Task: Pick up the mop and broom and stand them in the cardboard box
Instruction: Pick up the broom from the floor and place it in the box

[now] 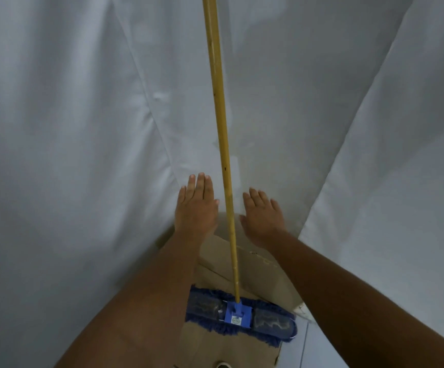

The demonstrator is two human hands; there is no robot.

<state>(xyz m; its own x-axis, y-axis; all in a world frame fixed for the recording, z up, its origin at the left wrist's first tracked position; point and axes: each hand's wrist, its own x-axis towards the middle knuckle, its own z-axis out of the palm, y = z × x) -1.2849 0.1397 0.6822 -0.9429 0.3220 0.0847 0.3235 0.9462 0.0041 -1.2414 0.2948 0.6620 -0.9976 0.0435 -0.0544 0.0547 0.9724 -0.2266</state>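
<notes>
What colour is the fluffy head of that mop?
Dark blue; the mop head has a brighter blue plastic bracket at its middle. Seen in the head view.

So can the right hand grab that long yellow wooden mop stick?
Probably yes. The open right hand hovers just beside the yellow wooden mop stick, with nothing between them.

The mop handle (219, 123) is cut off by the top edge. The cardboard box (263, 272) is largely hidden by both forearms.

Two bare forearms, no sleeves, hands (197, 208) (263, 216) without rings, watch or gloves.
</notes>
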